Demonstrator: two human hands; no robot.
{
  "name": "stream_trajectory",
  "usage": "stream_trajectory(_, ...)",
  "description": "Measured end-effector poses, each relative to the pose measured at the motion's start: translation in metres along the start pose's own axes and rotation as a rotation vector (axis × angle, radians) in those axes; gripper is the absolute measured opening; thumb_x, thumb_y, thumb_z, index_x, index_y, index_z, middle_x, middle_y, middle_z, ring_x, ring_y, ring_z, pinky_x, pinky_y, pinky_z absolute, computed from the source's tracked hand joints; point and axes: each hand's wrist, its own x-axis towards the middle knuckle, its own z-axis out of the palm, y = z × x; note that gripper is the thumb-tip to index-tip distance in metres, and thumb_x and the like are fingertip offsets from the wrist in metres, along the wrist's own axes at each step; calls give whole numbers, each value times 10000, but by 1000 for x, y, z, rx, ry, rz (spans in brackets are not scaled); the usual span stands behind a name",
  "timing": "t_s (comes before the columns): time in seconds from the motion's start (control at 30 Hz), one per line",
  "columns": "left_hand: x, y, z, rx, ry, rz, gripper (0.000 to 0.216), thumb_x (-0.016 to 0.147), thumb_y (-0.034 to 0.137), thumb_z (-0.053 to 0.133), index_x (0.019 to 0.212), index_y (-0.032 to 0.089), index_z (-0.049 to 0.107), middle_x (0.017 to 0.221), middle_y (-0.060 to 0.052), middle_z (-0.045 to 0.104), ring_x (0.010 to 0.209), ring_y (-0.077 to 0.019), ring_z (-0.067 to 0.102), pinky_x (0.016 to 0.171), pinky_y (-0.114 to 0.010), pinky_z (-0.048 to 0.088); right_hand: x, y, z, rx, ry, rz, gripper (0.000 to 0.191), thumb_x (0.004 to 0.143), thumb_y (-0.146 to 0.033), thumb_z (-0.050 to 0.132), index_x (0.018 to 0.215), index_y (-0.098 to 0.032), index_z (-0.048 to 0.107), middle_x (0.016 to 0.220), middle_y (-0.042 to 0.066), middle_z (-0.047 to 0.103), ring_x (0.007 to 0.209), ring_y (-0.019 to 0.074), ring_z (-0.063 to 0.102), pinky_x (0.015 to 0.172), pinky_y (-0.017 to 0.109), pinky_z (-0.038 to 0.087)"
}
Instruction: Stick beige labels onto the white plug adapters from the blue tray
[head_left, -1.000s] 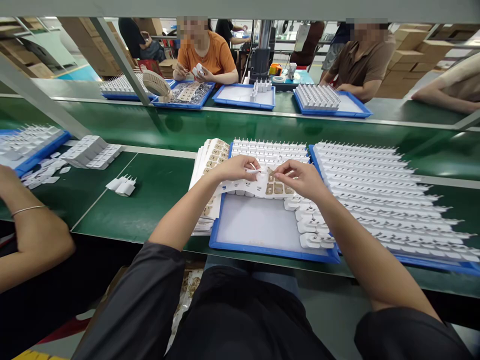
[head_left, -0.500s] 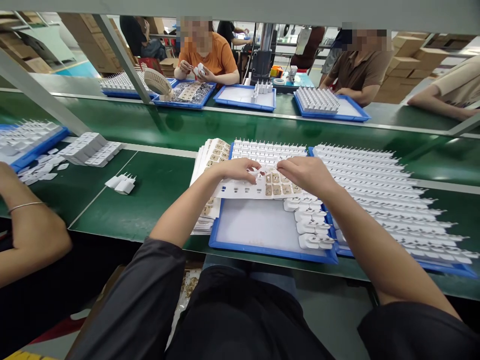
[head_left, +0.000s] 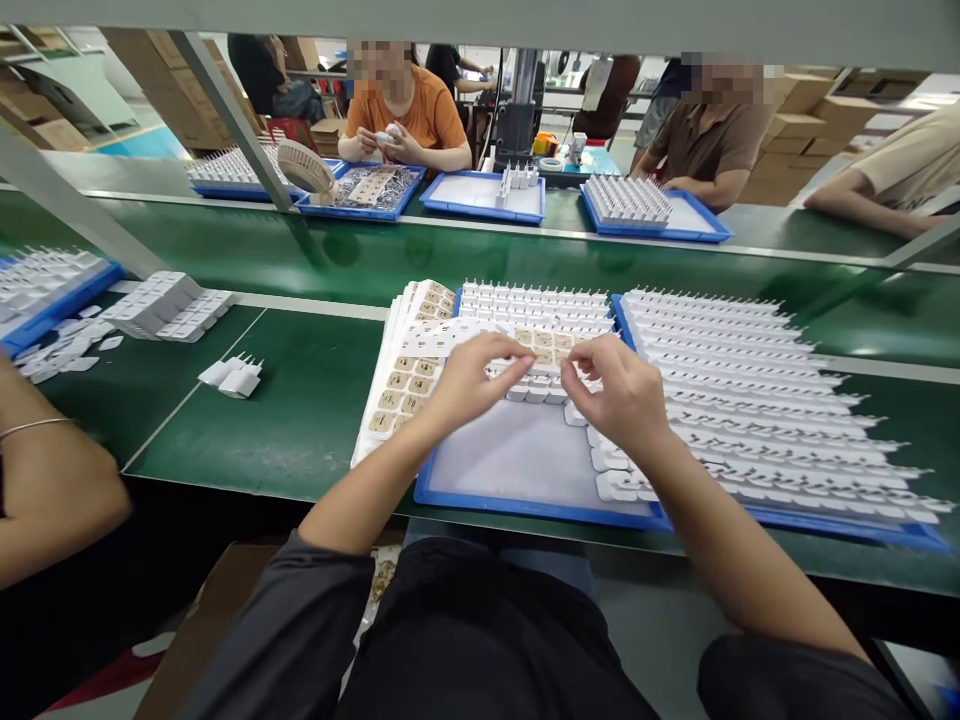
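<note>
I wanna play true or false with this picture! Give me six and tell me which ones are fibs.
1. The left hand and the right hand are close to a sheet with tan labels. True.
2. The front tray has a red rim. False: its rim is blue.
3. A stack of label sheets lies along the left side of the front tray. True.
4. The small cluster of white pieces is inside the front tray. False: it lies on the green tabletop.
5. The tray on the right holds many rows of white pieces. True.
6. The person's own sleeves are orange. False: they are black.
</note>
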Motion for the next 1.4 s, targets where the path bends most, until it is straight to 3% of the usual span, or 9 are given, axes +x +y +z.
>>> stream_trajectory(0.1,-26,12,15,-303,-25,-125,318,973,436,631,1113,203,794,1147,-92,792,1068,-227,719,879,-312,550,-5,-22,-5,-74,-5,-62,94,931,-130,622,952,-211,578,771,13,706,672,165,655,581,277,443)
stream_trajectory(0.27,-42,5,27,-588,-6,-313,383,908,532,680,950,179,823,885,-65,787,885,-204,709,835,-319,557,-15,-40,-2,-27,-97,-55,120,950,-141,641,1054,-194,613,916,31,775,777,173,725,623,288,475)
stream_trajectory(0.7,-91,-4,23,-624,-108,-530,468,878,605,695,942,151,790,887,-79,757,833,-194,654,813,-315,524,-54,-56,1,285,-272,62,477,972,-493,668,1281,-132,622,899,89,733,746,201,718,579,298,533)
stream_trajectory(0.83,-102,-1,20,-524,-249,-513,517,962,612,573,856,146,769,879,-78,761,869,-204,673,876,-316,513,-60,-60,-1,502,-257,200,135,1013,-228,624,1129,-196,685,869,50,699,745,151,694,632,253,549)
stream_trajectory(0.93,-105,0,21,-503,-302,-507,490,982,583,560,855,154,759,873,-66,759,869,-193,675,866,-298,513,-66,-62,-1,554,-234,203,100,981,-143,646,1033,-206,705,899,52,691,780,148,694,678,256,568)
stream_trajectory(1.13,-101,-7,43,-621,-148,-660,458,925,589,629,1026,152,720,933,-80,733,746,-155,645,744,-294,543,-98,-68,-24,537,-14,389,192,922,-78,669,1013,-242,709,895,42,683,759,172,675,613,291,563)
stream_trajectory(1.2,-98,-3,58,-493,-136,-563,376,930,512,655,1077,170,708,1016,-94,735,814,-170,665,778,-309,558,-115,-67,-40,551,130,587,198,906,-80,682,997,-252,720,896,33,657,713,166,648,580,306,546)
stream_trajectory(1.3,-91,10,91,-199,-276,-171,323,954,392,657,1222,218,702,1233,-134,714,1087,-242,674,984,-403,554,-140,-60,-61,600,367,884,103,930,-146,682,950,-239,724,887,19,603,572,118,572,473,289,462)
stream_trajectory(1.4,-84,25,128,53,-398,192,505,932,328,703,1423,275,601,1597,-167,476,1453,-348,474,1176,-537,439,-157,-47,-76,605,491,1022,24,924,-206,718,906,-217,731,834,6,587,540,104,545,460,280,424)
